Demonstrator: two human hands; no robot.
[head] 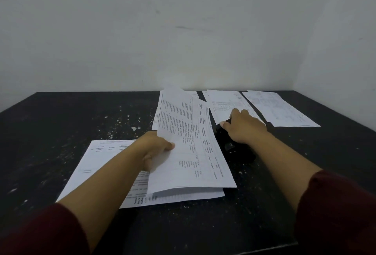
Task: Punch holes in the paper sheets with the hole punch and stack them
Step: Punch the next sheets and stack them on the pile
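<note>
My left hand (157, 149) grips the left edge of a printed paper sheet (193, 142) and holds it raised and curved above the table, thumb on top. The sheet's right edge lies against the black hole punch (234, 147). My right hand (243, 126) rests on top of the hole punch, fingers closed over its lever. Under my left forearm a stack of printed sheets (97, 163) lies flat on the black table (61, 124).
More printed sheets lie at the back of the table: one (223, 104) behind my right hand and another (278, 110) at the far right. A white wall (183, 31) rises behind the table. White flecks speckle the table top.
</note>
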